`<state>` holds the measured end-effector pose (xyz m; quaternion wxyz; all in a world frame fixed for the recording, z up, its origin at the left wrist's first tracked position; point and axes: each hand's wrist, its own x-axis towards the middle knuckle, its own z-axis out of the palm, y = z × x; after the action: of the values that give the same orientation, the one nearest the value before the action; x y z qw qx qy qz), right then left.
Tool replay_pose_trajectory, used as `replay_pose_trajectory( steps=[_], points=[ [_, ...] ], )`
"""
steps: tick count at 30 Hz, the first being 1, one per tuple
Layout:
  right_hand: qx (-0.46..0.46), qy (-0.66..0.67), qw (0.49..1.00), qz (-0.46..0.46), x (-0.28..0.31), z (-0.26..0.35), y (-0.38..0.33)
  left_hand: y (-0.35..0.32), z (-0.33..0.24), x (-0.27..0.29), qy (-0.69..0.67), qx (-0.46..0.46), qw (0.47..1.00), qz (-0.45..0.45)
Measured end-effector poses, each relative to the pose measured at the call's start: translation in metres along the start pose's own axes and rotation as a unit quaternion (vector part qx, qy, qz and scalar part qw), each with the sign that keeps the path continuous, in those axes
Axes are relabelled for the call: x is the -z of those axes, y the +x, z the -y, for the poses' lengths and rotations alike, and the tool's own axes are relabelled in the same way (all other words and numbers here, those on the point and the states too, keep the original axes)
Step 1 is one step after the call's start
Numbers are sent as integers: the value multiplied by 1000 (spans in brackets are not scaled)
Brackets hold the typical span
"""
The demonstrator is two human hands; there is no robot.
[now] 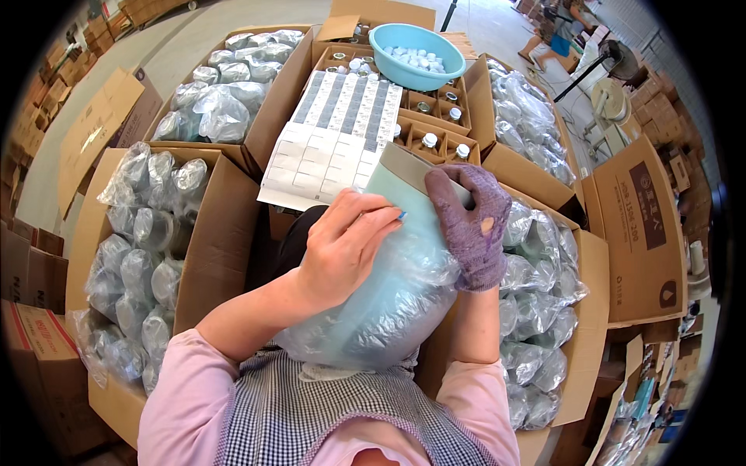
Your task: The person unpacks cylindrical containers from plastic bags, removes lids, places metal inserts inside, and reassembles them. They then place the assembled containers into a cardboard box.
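Observation:
A large pale blue, see-through vessel [392,180] with a grey-brown end lies tilted across my lap. Clear plastic wrap [381,314] covers its lower part. My right hand [475,229], in a worn purple glove with a hole, is closed round the vessel's upper right side, thumb near the grey-brown end. Bare, my left hand [336,247] is over the vessel's left side, thumb and fingers pinched together. A tiny blue bit [402,216] shows at those fingertips; what it is I cannot make out. Just beyond lie printed label sheets [322,151].
Cartons of plastic-wrapped glassware [144,256] stand at left and right [536,311]. Ahead, a light blue basin [416,56] of white caps rests on a divided carton of capped bottles [429,142]. A fan [616,58] and another person [563,35] are far right.

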<state>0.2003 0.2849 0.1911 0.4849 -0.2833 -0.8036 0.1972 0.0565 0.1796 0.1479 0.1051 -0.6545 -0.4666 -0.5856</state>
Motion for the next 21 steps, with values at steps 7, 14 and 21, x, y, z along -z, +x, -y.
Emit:
replay_pose_trajectory(
  steps=[7, 14, 21],
  points=[
    [-16, -16, 1000, 3, 1, 1, -2, 3, 0, -1, -7, 18, 1000, 16],
    [-10, -23, 1000, 7, 1, -1, -3, 10, -1, 2, -15, 35, 998, 46],
    [0, -14, 1000, 7, 1, -4, -2, -1, -1, 12, -73, 75, 989, 108]
  ],
)
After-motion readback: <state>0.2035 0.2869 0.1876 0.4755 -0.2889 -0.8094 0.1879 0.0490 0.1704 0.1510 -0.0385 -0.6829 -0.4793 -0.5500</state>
